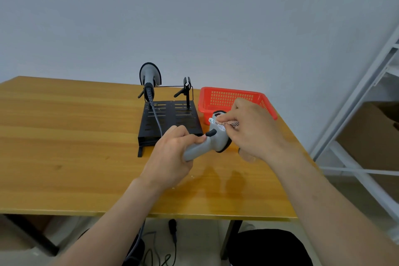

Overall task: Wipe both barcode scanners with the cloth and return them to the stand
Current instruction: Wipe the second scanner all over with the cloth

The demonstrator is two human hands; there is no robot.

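I have the grey plastic pistol-grip barcode scanner [208,141] held just above the wooden worktop [64,136], left hand [170,155] wrapped round its handle, right hand [252,127] pinching the small checked cloth [230,124] onto its head. Long axis runs from near-left at the handle to far-right at the head, toward the red plastic mesh basket [226,95]. The black metal stand [185,121] lies ahead, slightly left; its right-hand cradle [187,86] is free, the second grey scanner [150,75] fills the left one. Left hand is nearer, so I judge it does the return.

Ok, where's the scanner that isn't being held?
Head view: the second scanner hangs on the stand, left cradle, far centre of table, left of the red basket.
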